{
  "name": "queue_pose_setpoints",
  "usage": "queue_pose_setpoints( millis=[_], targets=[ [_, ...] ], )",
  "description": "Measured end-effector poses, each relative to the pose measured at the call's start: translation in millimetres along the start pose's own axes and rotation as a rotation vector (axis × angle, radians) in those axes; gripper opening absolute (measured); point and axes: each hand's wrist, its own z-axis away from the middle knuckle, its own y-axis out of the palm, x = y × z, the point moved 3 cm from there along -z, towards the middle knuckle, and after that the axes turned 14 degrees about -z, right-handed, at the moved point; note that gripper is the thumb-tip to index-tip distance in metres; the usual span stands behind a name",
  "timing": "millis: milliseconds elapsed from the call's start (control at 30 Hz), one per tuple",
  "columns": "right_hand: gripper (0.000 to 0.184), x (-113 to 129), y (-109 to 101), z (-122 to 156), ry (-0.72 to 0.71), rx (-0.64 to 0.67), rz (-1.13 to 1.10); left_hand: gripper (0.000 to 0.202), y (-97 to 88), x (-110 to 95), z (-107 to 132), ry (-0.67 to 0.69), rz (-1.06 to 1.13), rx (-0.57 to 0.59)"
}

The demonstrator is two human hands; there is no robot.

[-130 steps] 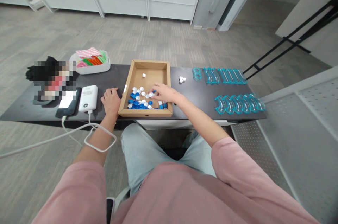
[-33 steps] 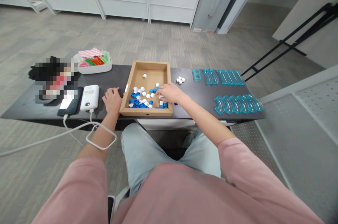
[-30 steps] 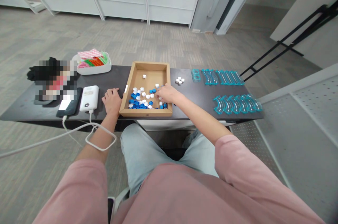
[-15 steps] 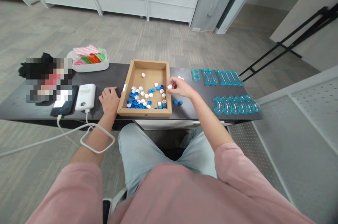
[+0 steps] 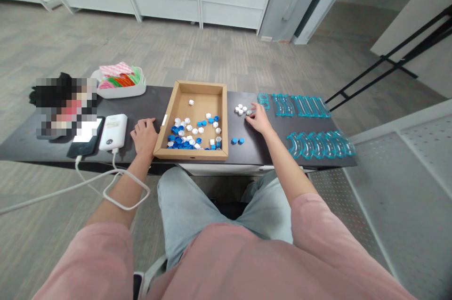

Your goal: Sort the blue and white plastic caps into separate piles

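Observation:
A shallow cardboard box on the black table holds several small blue and white hexagonal pieces. My right hand is to the right of the box, fingertips pinched on a white piece at the table surface beside a small cluster of white pieces. Two blue pieces lie on the table just right of the box. My left hand rests on the table against the box's left wall, fingers loosely down and holding nothing.
Two rows of teal see-through track pieces lie at the right. A white power bank with a trailing cable, a phone and a white tub of coloured items sit at the left.
My right hand lifted a white piece out of the box and carried it right, down to the white cluster on the table. The left hand stayed by the box.

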Motion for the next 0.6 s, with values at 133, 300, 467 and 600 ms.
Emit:
queue_pose_setpoints(
  millis=[133, 300, 467, 600],
  targets=[
    [0.088, 0.1, 16.4, -7.1, -0.032, 0.006, -0.046, 0.06, 0.8, 1.0, -0.7, 0.004, -0.013, 0.008],
    [0.088, 6.9, 17.2, 2.8, -0.037, -0.048, -0.081, 0.06, 2.5, 1.5, -2.4, 0.002, -0.014, 0.014],
    [0.057, 23.1, 11.8, 37.3, -0.043, -0.08, -0.12, 0.061, 2.3, 1.9, -2.1, 0.0, 0.007, 0.019],
    [0.026, 65.2, 22.0, 60.0, -0.181, 0.069, -0.136, 0.06, 1.0, 1.6, -1.1, 0.006, 0.029, 0.021]
  ],
)
